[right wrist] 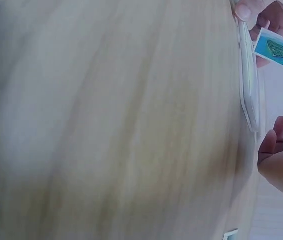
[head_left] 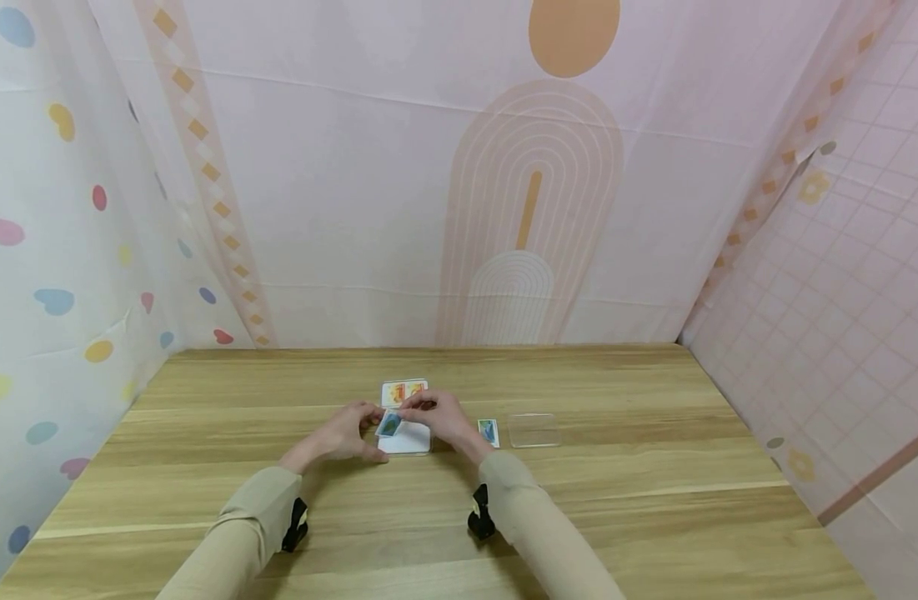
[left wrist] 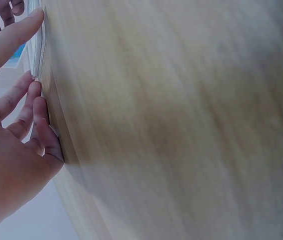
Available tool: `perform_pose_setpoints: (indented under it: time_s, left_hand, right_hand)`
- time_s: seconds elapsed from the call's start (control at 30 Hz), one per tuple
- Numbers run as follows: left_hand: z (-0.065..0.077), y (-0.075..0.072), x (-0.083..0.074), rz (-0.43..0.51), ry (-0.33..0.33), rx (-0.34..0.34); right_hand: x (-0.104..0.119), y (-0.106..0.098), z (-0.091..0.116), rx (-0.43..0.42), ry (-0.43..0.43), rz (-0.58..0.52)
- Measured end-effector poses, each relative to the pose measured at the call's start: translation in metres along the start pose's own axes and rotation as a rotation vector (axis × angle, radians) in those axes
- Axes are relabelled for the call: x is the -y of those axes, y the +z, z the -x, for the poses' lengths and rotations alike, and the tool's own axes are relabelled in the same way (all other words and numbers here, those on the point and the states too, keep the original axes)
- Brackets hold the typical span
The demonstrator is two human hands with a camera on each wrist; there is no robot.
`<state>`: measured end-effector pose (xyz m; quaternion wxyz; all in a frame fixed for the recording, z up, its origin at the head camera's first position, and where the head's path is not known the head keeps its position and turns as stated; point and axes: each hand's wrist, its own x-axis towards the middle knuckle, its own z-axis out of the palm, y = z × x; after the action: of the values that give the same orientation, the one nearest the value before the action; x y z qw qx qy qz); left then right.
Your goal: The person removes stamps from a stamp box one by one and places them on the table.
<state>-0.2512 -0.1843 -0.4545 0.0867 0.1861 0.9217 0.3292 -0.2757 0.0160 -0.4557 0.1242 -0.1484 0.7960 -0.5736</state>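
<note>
A flat white case with rounded, clear edges lies on the table between both hands. My left hand holds it at its left side, thumb at the near corner and fingers toward the far side. Over the case, my right hand pinches a small picture card at its right part with thumb and forefinger. The card stands tilted and shows a green island on blue in the right wrist view. The left forefinger is close to the card's far left corner. In the left wrist view the left thumb presses on the case's edge.
Behind the white case lies another case with orange pictures on it. To the right are a blue picture card and a clear plastic tray. The wooden table ends at patterned curtains at the back and sides.
</note>
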Motion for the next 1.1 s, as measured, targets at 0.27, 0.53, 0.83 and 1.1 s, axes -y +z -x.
perform_pose_setpoints:
  time_s: [0.27, 0.53, 0.83, 1.1]
  left_hand:
    - [0.0, 0.0, -0.001, 0.0, 0.009, -0.002]
    - [0.0, 0.0, -0.001, -0.001, 0.013, -0.012]
    - [-0.001, 0.0, 0.0, -0.001, 0.01, -0.016]
    - [-0.001, 0.0, 0.0, 0.016, 0.036, -0.021]
  right_hand:
    - [-0.003, -0.014, 0.003, -0.014, -0.007, 0.01]
    - [-0.006, -0.035, 0.008, -0.012, -0.037, 0.048]
    - [-0.012, -0.057, 0.011, -0.003, -0.03, 0.121]
    - [-0.012, -0.075, 0.018, -0.002, 0.001, 0.166]
